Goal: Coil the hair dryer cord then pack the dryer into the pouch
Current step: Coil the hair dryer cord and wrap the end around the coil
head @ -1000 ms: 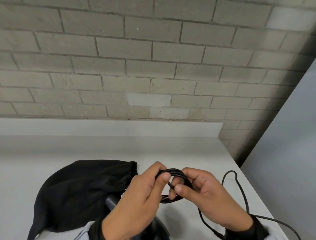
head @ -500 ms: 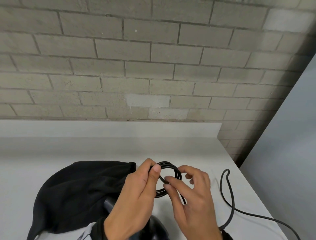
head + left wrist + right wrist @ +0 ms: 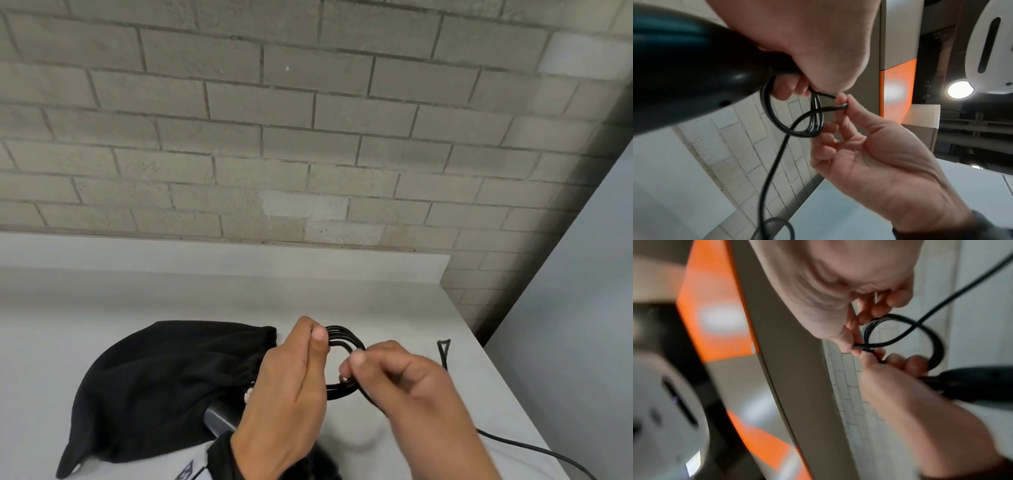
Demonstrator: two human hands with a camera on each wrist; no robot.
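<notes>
My left hand pinches the top of a black cord coil of several loops, held above the table. To the coil's right, my right hand pinches a single strand of cord against it. In the left wrist view that strand crosses the coil and runs down. The dark hair dryer lies under my left wrist, mostly hidden; its body fills the left wrist view. A black fabric pouch lies left of my hands.
Loose cord lies on the white table to the right and trails off toward the front right corner. A brick wall stands behind the table. The table's right edge is close to the loose cord.
My right hand slid down the cord, then came back up with a strand pinched at the coil's right side. The loose loop on the table has narrowed and drawn in slightly.
</notes>
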